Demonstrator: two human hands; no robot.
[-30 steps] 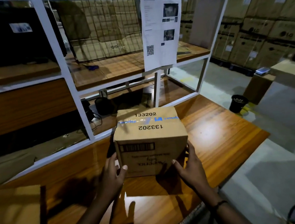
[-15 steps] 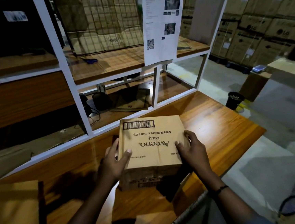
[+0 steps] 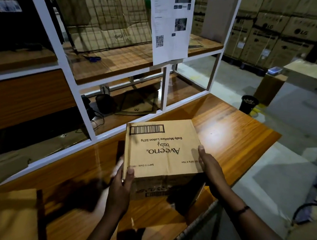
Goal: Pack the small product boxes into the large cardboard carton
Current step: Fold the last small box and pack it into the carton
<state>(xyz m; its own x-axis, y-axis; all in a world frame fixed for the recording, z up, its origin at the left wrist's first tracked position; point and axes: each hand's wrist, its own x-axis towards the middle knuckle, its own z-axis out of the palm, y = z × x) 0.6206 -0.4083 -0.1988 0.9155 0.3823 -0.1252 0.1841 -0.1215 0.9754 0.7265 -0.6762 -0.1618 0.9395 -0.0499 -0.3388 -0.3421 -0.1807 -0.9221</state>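
Note:
A brown cardboard box printed "Aveeno baby Daily Moisture Lotion" is held between both hands above the wooden table, printed face up and its barcode at the far edge. My left hand grips its near left corner, thumb on top, with the fingers blurred along the left side. My right hand holds the right side, thumb on the top edge. A flat brown cardboard surface lies at the table's left end, cut off by the frame; whether it is the large carton is unclear.
A white-framed shelf unit stands behind the table, with a paper sheet hanging on it and blue scissors on its upper board. On the floor to the right are a black bucket and stacked cartons.
The box stood on the table with its numbered face up. Both hands tipped it toward me and lifted it, so the Aveeno face is now on top and nearer.

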